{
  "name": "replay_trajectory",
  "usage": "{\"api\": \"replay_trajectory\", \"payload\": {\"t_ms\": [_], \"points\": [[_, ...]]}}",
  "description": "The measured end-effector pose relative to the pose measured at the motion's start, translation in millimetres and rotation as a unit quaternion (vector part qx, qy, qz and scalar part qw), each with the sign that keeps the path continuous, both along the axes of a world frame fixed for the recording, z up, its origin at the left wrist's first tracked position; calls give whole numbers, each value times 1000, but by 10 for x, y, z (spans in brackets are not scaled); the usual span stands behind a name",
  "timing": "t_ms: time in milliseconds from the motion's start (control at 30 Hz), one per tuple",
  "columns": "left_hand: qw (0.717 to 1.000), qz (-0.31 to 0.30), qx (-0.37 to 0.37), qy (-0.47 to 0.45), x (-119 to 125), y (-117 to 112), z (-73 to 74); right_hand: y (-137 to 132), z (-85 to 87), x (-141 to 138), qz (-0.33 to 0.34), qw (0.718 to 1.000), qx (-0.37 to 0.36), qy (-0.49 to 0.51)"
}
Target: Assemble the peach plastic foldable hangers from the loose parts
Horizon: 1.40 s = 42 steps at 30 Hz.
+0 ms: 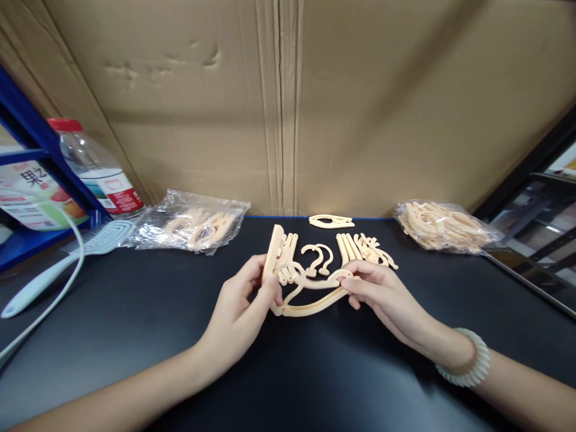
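Observation:
Both my hands hold a cream plastic hanger piece (310, 300) just above the black table (135, 312). My left hand (240, 315) pinches its left end, where an upright arm sticks up. My right hand (382, 297) pinches the right end with its fingertips. Behind the hands lie loose cream parts: two small hooks (318, 258), a row of straight arms (348, 246), and one folded hanger (330, 221) farther back.
A clear bag of cream parts (198, 227) lies at the back left, another full bag (443, 227) at the back right. A water bottle (96, 168), a pale blue brush (67, 261) and a white cable (54, 294) are at the left. Cardboard (288, 102) walls the back.

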<state>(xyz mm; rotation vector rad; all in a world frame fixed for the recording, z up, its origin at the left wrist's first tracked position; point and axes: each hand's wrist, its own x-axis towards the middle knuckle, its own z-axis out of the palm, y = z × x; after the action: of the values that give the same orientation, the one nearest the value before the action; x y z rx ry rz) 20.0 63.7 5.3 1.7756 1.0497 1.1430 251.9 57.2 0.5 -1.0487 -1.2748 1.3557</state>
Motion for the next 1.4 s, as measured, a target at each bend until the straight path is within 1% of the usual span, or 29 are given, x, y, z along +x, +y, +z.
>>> {"api": "replay_trajectory", "payload": {"t_ms": [133, 200, 267, 333, 400, 467, 533, 600, 633, 700, 733, 767, 833, 900, 933, 1033, 1133, 1200, 1267, 1400], "points": [[999, 31, -31, -13, -9, 43, 16, 28, -18, 10, -58, 997, 46, -11], [999, 24, -45, -1, 4, 51, 27, 36, -40, 16, -62, 996, 55, -18], [998, -15, -49, 24, 23, 38, 41, 29, -66, 11, -44, 998, 48, -8], [995, -82, -38, 41, 41, 8, 54, 8, -87, -8, -19, 999, 39, 14], [986, -161, -41, 33, 54, -25, 57, -18, -100, -33, -3, 999, 36, 32], [969, -231, -84, -1, 59, -41, 44, -38, -104, -54, 7, 998, 37, 43], [947, -279, -152, -43, 58, -26, 18, -51, -104, -69, 12, 998, 43, 43], [926, -298, -216, -84, 57, 17, -7, -62, -101, -78, 21, 998, 56, 36], [918, -296, -244, -100, 58, 42, -14, -70, -99, -81, 27, 997, 67, 27], [913, -279, -282, -91, 67, 86, -10, -89, -91, -84, 34, 994, 100, -14], [916, -271, -286, -68, 75, 99, -1, -101, -86, -84, 32, 991, 126, -45], [920, -267, -284, -40, 83, 106, 10, -114, -81, -81, 28, 983, 158, -83], [925, -266, -272, 9, 99, 101, 33, -137, -72, -71, 29, 959, 231, -160], [928, -269, -256, 38, 108, 77, 47, -155, -70, -56, 43, 933, 291, -209], [932, -268, -239, 55, 108, 62, 51, -162, -73, -51, 51, 924, 308, -222], [945, -266, -142, 129, 101, 20, 63, -176, -92, -45, 52, 911, 334, -235], [943, -267, -54, 192, 93, -3, 82, -179, -111, -51, 49, 900, 367, -231], [938, -272, -28, 212, 94, -7, 92, -177, -121, -47, 57, 889, 391, -233], [935, -280, -16, 219, 97, -5, 96, -175, -131, -28, 71, 871, 413, -256], [931, -299, 2, 211, 99, 1, 96, -173, -146, 28, 99, 820, 466, -317]]}}
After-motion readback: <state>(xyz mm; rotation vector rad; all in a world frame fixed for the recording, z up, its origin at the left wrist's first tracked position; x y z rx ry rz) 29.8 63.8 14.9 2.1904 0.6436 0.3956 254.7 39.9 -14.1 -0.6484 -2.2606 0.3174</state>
